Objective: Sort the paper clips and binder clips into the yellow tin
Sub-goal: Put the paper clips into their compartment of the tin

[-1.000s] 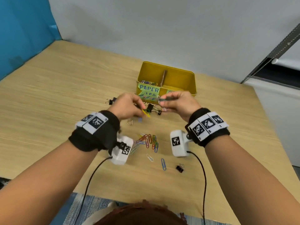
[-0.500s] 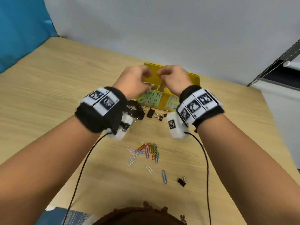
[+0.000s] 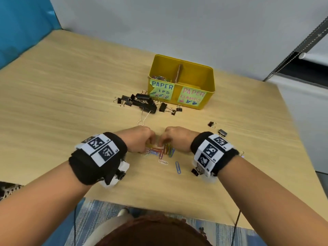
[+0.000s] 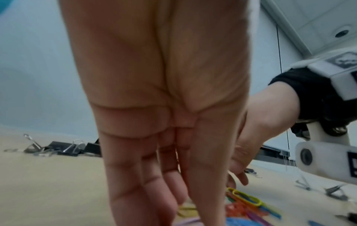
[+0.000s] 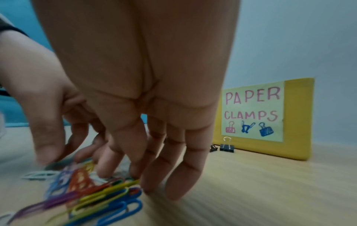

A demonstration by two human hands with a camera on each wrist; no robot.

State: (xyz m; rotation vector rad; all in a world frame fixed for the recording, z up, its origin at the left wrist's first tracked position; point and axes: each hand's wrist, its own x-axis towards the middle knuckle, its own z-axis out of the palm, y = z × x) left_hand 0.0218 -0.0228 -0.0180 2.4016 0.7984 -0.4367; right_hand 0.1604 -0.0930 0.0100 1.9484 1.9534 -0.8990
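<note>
The yellow tin (image 3: 209,80) stands at the back of the table with a divider; its left compartment, labelled paper clips, holds several clips, and its right label reads paper clamps (image 5: 253,111). A pile of coloured paper clips (image 3: 166,150) lies between my hands. My left hand (image 3: 150,144) reaches down onto the pile's left side, fingers straight (image 4: 135,183). My right hand (image 3: 164,142) comes down on the right side, its fingertips (image 5: 183,183) touching the table beside the clips (image 5: 108,198). I see no clip pinched in either hand. Black binder clips (image 3: 142,102) lie heaped left of the tin.
Loose white (image 3: 163,162) and blue (image 3: 178,167) paper clips lie nearer me. Single binder clips sit at the right (image 3: 212,124), (image 3: 222,133) and by my right wrist (image 3: 195,172). The table's front edge is close behind my wrists.
Half a second ago both hands were raised over the tin. They have come back toward me and dropped onto the paper clip pile.
</note>
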